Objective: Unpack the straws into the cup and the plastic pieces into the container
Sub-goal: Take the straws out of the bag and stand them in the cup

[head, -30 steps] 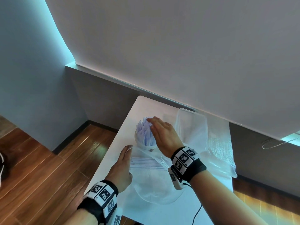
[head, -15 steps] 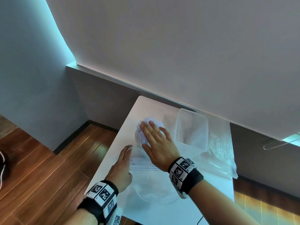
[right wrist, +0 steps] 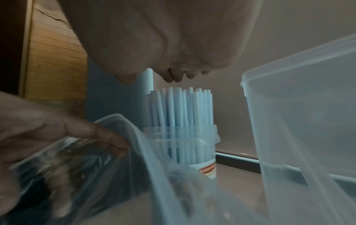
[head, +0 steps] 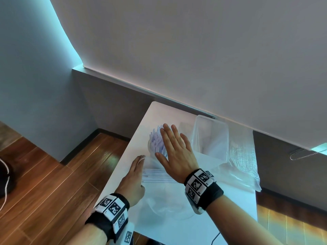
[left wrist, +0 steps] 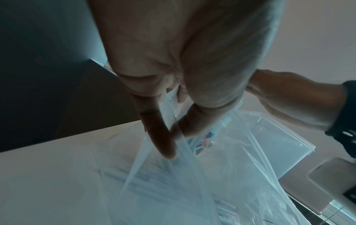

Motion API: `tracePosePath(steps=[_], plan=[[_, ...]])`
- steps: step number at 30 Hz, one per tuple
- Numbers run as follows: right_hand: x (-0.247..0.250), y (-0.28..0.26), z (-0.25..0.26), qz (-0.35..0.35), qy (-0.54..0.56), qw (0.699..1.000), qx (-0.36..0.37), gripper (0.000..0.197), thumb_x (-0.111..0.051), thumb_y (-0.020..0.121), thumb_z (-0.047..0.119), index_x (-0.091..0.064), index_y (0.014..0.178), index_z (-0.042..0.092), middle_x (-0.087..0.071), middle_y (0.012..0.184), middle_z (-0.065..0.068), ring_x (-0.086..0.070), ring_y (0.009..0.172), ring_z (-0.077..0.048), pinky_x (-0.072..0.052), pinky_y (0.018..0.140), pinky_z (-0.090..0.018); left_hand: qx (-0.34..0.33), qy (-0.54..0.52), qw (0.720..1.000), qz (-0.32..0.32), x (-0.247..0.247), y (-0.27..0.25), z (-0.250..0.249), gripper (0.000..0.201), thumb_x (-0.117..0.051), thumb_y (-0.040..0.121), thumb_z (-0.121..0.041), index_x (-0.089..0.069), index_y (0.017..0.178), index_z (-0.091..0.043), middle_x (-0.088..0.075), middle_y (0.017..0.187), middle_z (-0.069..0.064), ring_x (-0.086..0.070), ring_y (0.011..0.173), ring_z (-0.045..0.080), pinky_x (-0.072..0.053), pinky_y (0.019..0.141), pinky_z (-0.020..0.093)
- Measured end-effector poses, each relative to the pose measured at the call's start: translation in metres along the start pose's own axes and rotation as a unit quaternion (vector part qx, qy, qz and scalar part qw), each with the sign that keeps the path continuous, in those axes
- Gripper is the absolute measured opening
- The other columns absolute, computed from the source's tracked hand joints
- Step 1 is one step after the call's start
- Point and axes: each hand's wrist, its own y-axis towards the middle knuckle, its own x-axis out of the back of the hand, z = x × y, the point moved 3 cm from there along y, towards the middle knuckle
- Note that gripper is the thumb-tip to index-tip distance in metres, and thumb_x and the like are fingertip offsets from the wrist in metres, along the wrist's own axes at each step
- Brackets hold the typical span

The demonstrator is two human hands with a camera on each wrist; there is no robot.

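pale blue straws upright in clear cup, right hand flat above.

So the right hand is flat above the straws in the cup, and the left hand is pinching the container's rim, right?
Not quite. The left hand pinches the clear plastic bag, not the container; the left wrist view shows it. The right hand is indeed flat above the straws in the cup.

Pale blue straws stand upright in clear cup beside empty container.
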Motion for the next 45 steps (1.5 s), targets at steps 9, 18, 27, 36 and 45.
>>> tracePosePath(steps=[9,18,27,36,45], plan=[[-0.075,-0.047,0.049,0.197,0.049,0.979,0.012,0.034,-0.046,0.083,-0.002,-0.056,0.115,0.007,-0.058,0.110,-0.012,-0.058,0.100,-0.034,-0.052,0.076,-0.043,-0.034,-0.014,0.999,-0.007,-0.002,-0.002,0.009,0.098,-0.059,0.079,0.010,-0.007,0.154,-0.024,0.003,0.161,-0.014,-0.038,0.139,0.017,-0.041,0.104,0.021],[-0.115,-0.035,0.026,0.286,-0.128,0.948,-0.062,0.070,-0.065,0.082,0.034,-0.041,0.145,0.014,-0.059,0.126,-0.008,-0.061,0.094,-0.020,-0.050,0.076,-0.029,-0.041,0.008,0.999,-0.003,-0.002,-0.009,0.010,0.095,-0.053,0.082,0.006,-0.001,0.155,-0.026,0.009,0.161,-0.015,-0.038,0.139,0.016,-0.035,0.106,0.019],[-0.133,-0.032,0.018,0.249,-0.145,0.956,-0.047,0.067,-0.047,0.092,0.016,-0.014,0.149,0.007,-0.034,0.144,-0.023,-0.043,0.120,-0.038,-0.037,0.100,-0.045,-0.042,0.021,0.999,0.004,0.002,-0.010,0.006,0.096,-0.055,0.083,0.004,0.000,0.154,-0.027,0.009,0.161,-0.014,-0.044,0.135,0.017,-0.045,0.102,0.023],[-0.144,-0.031,0.011,0.261,-0.099,0.956,-0.088,0.049,-0.054,0.082,0.012,-0.042,0.130,0.010,-0.047,0.132,-0.021,-0.047,0.116,-0.036,-0.032,0.100,-0.047,-0.039,0.018,0.999,0.003,0.001,-0.011,0.004,0.096,-0.055,0.083,0.006,0.001,0.154,-0.027,0.009,0.161,-0.015,-0.038,0.139,0.015,-0.036,0.102,0.015],[-0.147,-0.038,0.020,0.274,-0.099,0.956,-0.044,0.020,-0.066,0.069,0.017,-0.059,0.088,0.013,-0.061,0.085,-0.012,-0.059,0.080,-0.033,-0.046,0.086,-0.049,-0.038,0.021,0.999,0.000,0.002,-0.011,0.003,0.094,-0.054,0.084,0.006,0.000,0.154,-0.026,0.010,0.161,-0.015,-0.034,0.142,0.014,-0.027,0.101,0.011]])
